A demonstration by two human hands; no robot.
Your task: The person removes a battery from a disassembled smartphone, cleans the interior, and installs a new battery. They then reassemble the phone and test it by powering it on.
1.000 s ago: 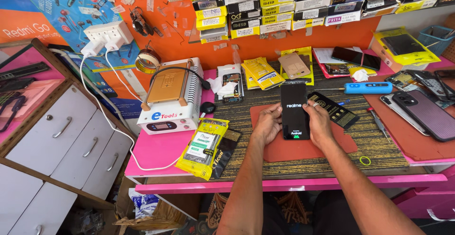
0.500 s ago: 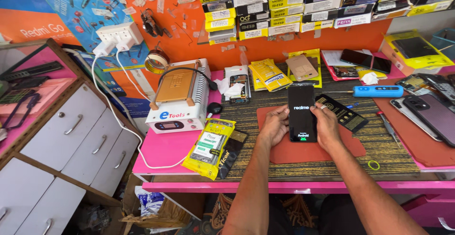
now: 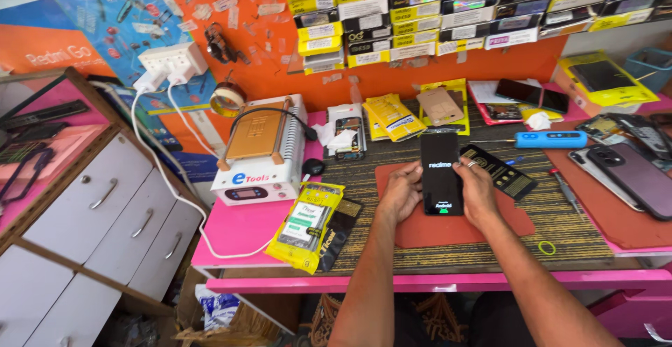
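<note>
Orange wall (image 3: 420, 74), pink workbench (image 3: 238, 231), white drawer cabinet (image 3: 98, 214), shelf of small boxes (image 3: 448, 4), bright even light

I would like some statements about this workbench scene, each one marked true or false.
1. Both hands hold the black phone, the left hand on one side and the right hand on the other. True.
2. The phone's screen is dark and switched off. False: it is lit and shows white writing.
3. A red mat lies under the phone. True.
4. The blue screwdriver is in the right hand. False: it lies on the bench behind the hand.
5. A yellow packet lies left of the left hand. True.
</note>
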